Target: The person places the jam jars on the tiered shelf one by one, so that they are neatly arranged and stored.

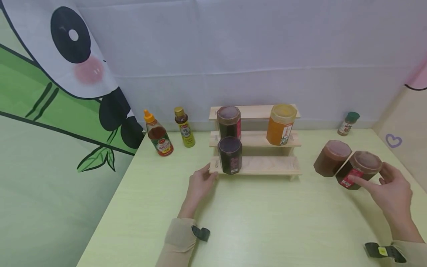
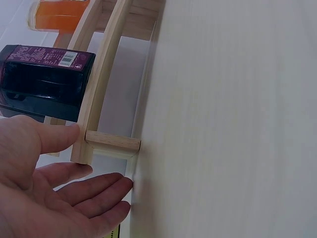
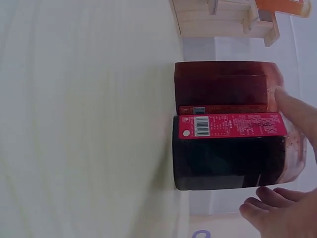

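Note:
My left hand (image 1: 201, 183) pinches the left end of the lowest board of a three-step wooden rack (image 1: 267, 165); its thumb lies above the board and its index finger below. A dark jar (image 2: 44, 82) stands on that board just beside the thumb. My right hand (image 1: 393, 189) holds a dark jar with a red label (image 3: 228, 158) near its lid, thumb on one side and fingers on the other. This jar stands on the table close beside a reddish-brown jar (image 1: 331, 158).
Higher on the rack stand another dark jar (image 1: 229, 122) and an orange jar with a yellowish lid (image 1: 281, 125). A squeeze bottle with an orange cap (image 1: 159, 136) and a yellow-capped bottle (image 1: 185, 128) stand left of it. A small green-capped shaker (image 1: 348, 123) stands back right, near the wall.

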The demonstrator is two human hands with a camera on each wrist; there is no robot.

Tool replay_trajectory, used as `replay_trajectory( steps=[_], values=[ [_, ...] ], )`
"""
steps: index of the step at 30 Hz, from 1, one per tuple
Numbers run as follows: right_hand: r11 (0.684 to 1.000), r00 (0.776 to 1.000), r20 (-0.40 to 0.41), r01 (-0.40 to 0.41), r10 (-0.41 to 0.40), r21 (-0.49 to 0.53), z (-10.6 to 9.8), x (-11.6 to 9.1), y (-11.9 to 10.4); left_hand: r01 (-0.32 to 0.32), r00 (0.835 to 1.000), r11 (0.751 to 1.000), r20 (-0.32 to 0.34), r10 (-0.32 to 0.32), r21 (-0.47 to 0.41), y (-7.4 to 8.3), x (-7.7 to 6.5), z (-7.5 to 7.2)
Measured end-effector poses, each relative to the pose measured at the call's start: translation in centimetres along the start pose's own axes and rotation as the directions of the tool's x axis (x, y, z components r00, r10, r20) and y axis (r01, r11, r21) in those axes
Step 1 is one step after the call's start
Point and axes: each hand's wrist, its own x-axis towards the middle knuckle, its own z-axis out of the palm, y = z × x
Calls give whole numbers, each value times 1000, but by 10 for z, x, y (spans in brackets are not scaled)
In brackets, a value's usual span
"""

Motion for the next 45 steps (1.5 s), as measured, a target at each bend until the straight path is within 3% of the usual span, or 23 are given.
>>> replay_trajectory(
  steps=[11, 17, 28, 38, 45],
  values=[
    [999, 997, 70, -10, 13, -34, 4, 2, 10, 23, 1000, 1000, 14, -23, -13, 1, 1, 2],
    [997, 993, 116, -38, 30, 65, 6, 9, 13, 25, 1000, 1000, 9, -24, -4, 1, 0, 1],
    [972, 990, 119, 52, -81, 231, 8, 20, 21, 1, 1000, 1000, -1, -1, 1, -1, 1, 0],
    [988, 987, 149, 43, -66, 151, 5, 21, 20, -9, 1000, 1000, -7, 9, 14, -2, 1, -1],
    [981, 989, 131, 47, -73, 188, 2, 25, 26, 9, 1000, 1000, 1, -9, 14, -1, 1, 1]
  ],
)
